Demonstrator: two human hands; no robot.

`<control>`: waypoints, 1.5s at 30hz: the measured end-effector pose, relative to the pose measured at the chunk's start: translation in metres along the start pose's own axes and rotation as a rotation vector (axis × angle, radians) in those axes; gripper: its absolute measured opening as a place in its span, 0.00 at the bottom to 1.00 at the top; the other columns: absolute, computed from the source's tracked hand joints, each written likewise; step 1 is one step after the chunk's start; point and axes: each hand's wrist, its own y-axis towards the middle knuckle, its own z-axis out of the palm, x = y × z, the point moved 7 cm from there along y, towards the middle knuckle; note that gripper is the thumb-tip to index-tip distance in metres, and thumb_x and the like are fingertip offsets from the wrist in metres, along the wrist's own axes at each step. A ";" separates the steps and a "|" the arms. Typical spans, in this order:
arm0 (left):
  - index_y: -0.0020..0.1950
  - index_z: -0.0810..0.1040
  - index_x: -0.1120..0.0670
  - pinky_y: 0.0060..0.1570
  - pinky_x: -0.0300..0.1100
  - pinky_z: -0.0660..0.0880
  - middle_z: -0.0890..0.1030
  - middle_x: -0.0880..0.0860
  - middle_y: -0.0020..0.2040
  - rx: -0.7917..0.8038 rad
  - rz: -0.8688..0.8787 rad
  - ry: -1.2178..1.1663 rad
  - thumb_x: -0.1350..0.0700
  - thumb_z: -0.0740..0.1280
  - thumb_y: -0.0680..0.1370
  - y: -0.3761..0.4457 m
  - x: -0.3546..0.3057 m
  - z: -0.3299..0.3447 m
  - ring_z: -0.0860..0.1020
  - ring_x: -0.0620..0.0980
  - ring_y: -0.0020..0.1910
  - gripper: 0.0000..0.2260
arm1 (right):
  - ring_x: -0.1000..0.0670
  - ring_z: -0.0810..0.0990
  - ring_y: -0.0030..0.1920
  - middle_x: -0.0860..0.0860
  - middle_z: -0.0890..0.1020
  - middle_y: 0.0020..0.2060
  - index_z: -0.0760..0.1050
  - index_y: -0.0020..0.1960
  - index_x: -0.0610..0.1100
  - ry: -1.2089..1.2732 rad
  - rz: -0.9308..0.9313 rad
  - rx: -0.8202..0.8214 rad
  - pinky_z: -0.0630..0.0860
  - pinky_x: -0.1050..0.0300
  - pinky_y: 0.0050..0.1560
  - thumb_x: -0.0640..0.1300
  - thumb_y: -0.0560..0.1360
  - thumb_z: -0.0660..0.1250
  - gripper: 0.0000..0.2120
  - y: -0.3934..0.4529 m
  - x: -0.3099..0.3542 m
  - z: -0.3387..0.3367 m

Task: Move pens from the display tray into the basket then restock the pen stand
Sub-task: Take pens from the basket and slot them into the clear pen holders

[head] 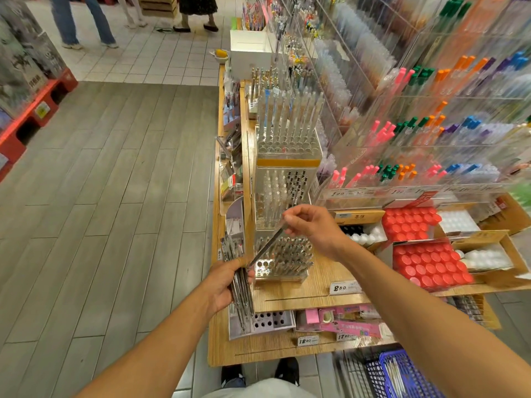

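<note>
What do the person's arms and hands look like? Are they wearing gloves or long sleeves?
No gloves and no long sleeves. Both arms are bare from the bottom edge of the picture up to the fingers. The left hand and the right hand are bare too, with no watch, bracelet or ring that shows. No sleeve edge comes into view at all.

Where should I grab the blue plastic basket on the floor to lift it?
Judging from its pose, grip the blue plastic basket by its upper rim, reaching down from above; it sits upright, open top showing, below the wooden shelf edge. No handle is visible.
</note>
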 end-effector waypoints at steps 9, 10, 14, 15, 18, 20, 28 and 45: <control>0.55 0.78 0.69 0.30 0.40 0.80 0.83 0.60 0.37 -0.008 -0.028 0.055 0.66 0.68 0.78 0.009 0.004 -0.007 0.81 0.51 0.31 0.08 | 0.58 0.82 0.41 0.56 0.83 0.42 0.80 0.52 0.47 -0.764 -0.151 -0.081 0.81 0.58 0.47 0.45 0.77 0.69 0.05 0.009 -0.019 0.003; 0.55 0.78 0.68 0.31 0.41 0.80 0.83 0.60 0.38 -0.006 -0.027 0.058 0.65 0.68 0.78 0.010 0.004 -0.007 0.81 0.51 0.31 0.09 | 0.57 0.81 0.42 0.56 0.82 0.42 0.81 0.53 0.46 -0.800 -0.168 -0.070 0.81 0.56 0.48 0.45 0.77 0.69 0.06 0.009 -0.021 0.006; 0.56 0.79 0.68 0.32 0.41 0.79 0.83 0.60 0.40 0.003 -0.020 0.074 0.64 0.68 0.78 0.010 0.003 -0.007 0.81 0.51 0.33 0.09 | 0.53 0.81 0.46 0.51 0.84 0.46 0.82 0.53 0.44 -0.957 -0.267 -0.015 0.78 0.54 0.51 0.45 0.78 0.68 0.07 0.008 -0.020 0.024; 0.56 0.79 0.68 0.32 0.41 0.79 0.83 0.60 0.40 0.004 -0.018 0.077 0.64 0.68 0.78 0.010 0.002 -0.007 0.81 0.51 0.33 0.09 | 0.51 0.81 0.47 0.50 0.84 0.47 0.81 0.53 0.43 -0.990 -0.278 -0.008 0.78 0.55 0.51 0.45 0.79 0.67 0.08 0.009 -0.019 0.027; 0.56 0.79 0.69 0.33 0.41 0.79 0.82 0.60 0.40 0.020 -0.019 0.088 0.63 0.69 0.78 0.010 0.002 -0.006 0.81 0.51 0.33 0.10 | 0.50 0.81 0.48 0.49 0.84 0.48 0.80 0.54 0.43 -1.075 -0.304 -0.002 0.76 0.56 0.50 0.44 0.79 0.66 0.08 0.013 -0.014 0.034; 0.57 0.79 0.69 0.32 0.41 0.79 0.82 0.60 0.40 0.024 -0.023 0.092 0.63 0.69 0.78 0.010 0.002 -0.005 0.81 0.51 0.33 0.11 | 0.50 0.80 0.46 0.48 0.83 0.48 0.80 0.53 0.42 -1.119 -0.283 0.024 0.76 0.56 0.49 0.44 0.79 0.65 0.08 0.014 -0.015 0.036; 0.60 0.77 0.70 0.32 0.41 0.79 0.82 0.61 0.39 0.041 -0.033 0.088 0.63 0.70 0.77 0.005 0.003 0.000 0.81 0.51 0.33 0.15 | 0.48 0.80 0.48 0.47 0.78 0.53 0.82 0.55 0.41 -1.213 -0.153 0.100 0.71 0.63 0.45 0.44 0.79 0.66 0.10 0.016 -0.039 0.044; 0.60 0.77 0.69 0.31 0.42 0.81 0.83 0.64 0.41 0.087 -0.013 0.003 0.63 0.75 0.68 -0.007 0.002 0.012 0.84 0.54 0.33 0.23 | 0.54 0.79 0.47 0.53 0.82 0.48 0.80 0.58 0.45 -0.741 -0.065 0.137 0.74 0.65 0.47 0.47 0.78 0.67 0.11 0.011 -0.040 0.053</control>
